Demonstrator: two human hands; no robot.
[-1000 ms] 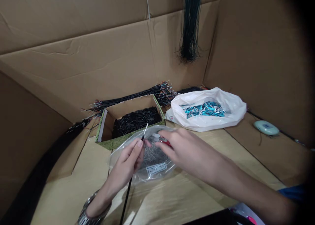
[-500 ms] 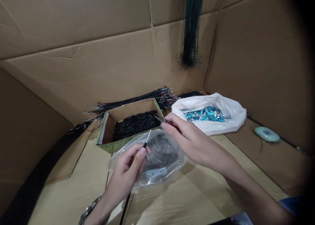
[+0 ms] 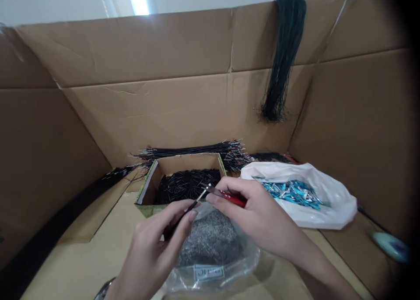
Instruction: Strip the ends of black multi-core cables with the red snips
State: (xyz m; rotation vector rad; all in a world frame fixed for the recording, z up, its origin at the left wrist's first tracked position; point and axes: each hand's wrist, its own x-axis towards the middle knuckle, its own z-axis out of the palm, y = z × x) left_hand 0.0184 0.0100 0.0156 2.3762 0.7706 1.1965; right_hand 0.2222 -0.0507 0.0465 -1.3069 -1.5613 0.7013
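My left hand (image 3: 154,252) pinches a thin black wire (image 3: 183,212) with a bare metal tip pointing up and right. My right hand (image 3: 259,212) grips red-handled tweezers (image 3: 226,195), whose metal tips meet the wire's tip just above a clear plastic bag (image 3: 213,247) filled with tiny grey metal pieces. Both hands hover over that bag. Behind them stands an open cardboard box (image 3: 149,190) full of short black wire pieces.
A white plastic bag (image 3: 328,208) holds shiny blue pieces at the right. Bundles of long black wires (image 3: 193,150) lie along the back cardboard wall, and a dark tassel of wires (image 3: 278,59) hangs from it. A pale green object (image 3: 390,245) lies at far right.
The view has tilted upward. Both hands have risen from the clear bag, and the tweezers' tips have come together with the wire's tip.
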